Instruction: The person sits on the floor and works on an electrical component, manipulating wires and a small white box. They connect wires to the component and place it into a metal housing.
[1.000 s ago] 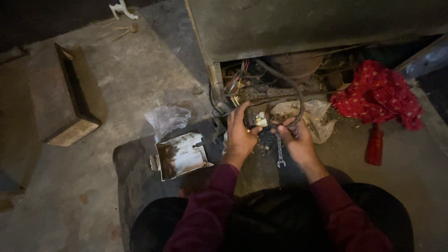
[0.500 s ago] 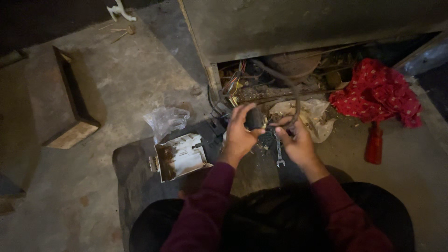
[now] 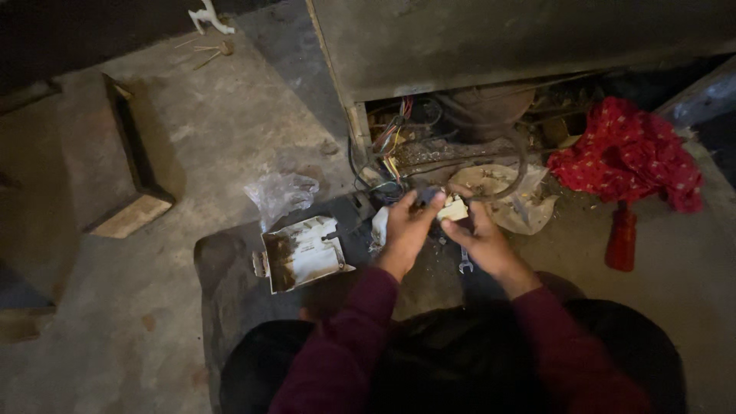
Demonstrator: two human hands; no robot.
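Together, our left hand [image 3: 408, 228] and right hand [image 3: 481, 239] pinch one small cream plastic electrical part [image 3: 452, 208], held in front of the open base of a grey metal appliance [image 3: 491, 38]; its tangled coloured wires [image 3: 395, 142] hang loose, so we judge the wiring job unfinished. Just below lies a small steel spanner [image 3: 464, 264], untouched. Leftward, an open white cardboard box [image 3: 303, 253] shows a dark stained inside, contents unclear, beside crumpled clear plastic [image 3: 280, 193]. Right lies a red patterned cloth [image 3: 629, 153]
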